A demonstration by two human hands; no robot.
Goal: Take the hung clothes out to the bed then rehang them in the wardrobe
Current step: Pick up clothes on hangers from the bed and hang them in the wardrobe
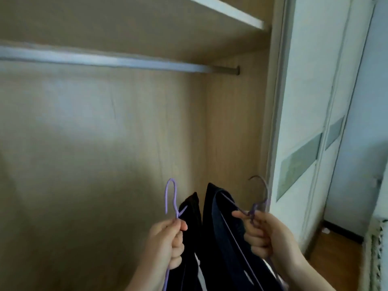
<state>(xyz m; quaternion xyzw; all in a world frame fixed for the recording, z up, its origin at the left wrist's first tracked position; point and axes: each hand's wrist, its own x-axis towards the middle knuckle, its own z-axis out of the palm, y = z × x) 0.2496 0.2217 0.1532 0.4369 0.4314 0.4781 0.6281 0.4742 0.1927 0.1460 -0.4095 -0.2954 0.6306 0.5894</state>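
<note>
No readable writing. Left hand (165,241) fist-closed around the neck of a thin lilac wire hanger (171,198), hook up. Right hand (266,234) closed on a second lilac hanger (259,198), hook up. Dark navy clothes (218,234) hang between the hands, long axis vertical, below the grey wardrobe rail (126,61).

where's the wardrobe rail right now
In the head view the wardrobe rail runs across the upper left under the shelf, bare, well above the purple hangers held in the left hand and right hand.
</note>
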